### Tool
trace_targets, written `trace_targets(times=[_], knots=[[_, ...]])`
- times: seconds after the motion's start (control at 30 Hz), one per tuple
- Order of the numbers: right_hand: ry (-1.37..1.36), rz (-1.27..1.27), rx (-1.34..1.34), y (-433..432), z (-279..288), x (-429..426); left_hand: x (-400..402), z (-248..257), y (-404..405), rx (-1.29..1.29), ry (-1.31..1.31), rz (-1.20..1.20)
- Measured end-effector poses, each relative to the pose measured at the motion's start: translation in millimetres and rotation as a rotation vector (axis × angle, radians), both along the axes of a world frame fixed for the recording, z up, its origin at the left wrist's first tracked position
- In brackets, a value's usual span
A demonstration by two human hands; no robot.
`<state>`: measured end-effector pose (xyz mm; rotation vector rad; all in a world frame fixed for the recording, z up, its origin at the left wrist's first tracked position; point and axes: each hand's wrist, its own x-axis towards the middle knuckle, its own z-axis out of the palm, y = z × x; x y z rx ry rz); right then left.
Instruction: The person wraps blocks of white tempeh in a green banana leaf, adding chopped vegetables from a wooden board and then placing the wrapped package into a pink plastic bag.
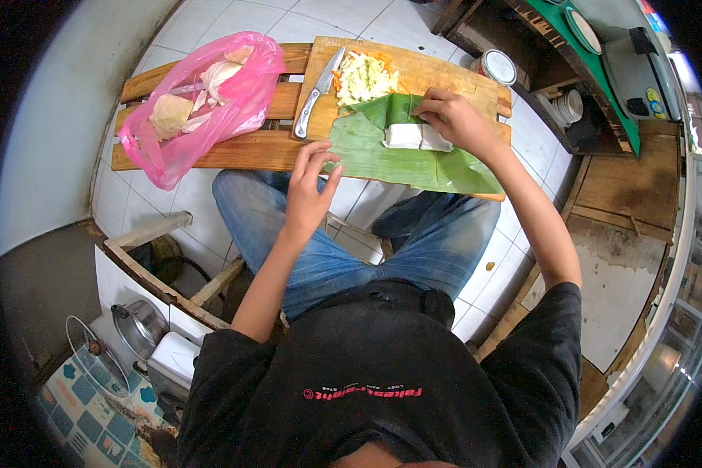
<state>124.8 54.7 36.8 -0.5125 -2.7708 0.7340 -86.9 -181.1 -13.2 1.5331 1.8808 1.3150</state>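
Observation:
A banana leaf [362,158] lies across the front of a wooden cutting board [444,64]. Two white rectangular blocks [403,136], perhaps tofu, rest side by side on the leaf. My right hand [453,117] is over the right block, with its fingertips pinching the folded upper part of the leaf. My left hand [315,184] hovers at the leaf's left edge, fingers apart and holding nothing. Behind the leaf is a pile of shredded cabbage [365,79] with carrot strips. A kitchen knife [319,93] lies on the board's left side, its blade pointing away from me.
A pink plastic bag [251,76] with cabbage pieces sits on the slatted wooden bench [234,153] at left. A lidded tin [497,67] stands beyond the board's right corner. Shelves with plates are at the right; a metal pot [140,327] and glass lid [102,362] are at lower left.

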Motion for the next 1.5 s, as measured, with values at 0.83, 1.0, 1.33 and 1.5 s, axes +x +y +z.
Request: trace_targets(times=[0.83, 1.0, 1.33, 1.5], knots=[[0.013, -0.112, 0.171, -23, -7, 21, 13, 4, -5, -0.062, -0.011, -0.055], [-0.032, -0.115, 0.195, -28, -7, 20, 12, -1, -8, -0.080, -0.041, -0.052], [-0.068, -0.110, 0.226, -24, -12, 18, 16, -1, -4, -0.055, -0.039, -0.077], [-0.084, -0.077, 0.247, -21, -16, 17, 18, 0, -4, -0.043, -0.032, -0.076]])
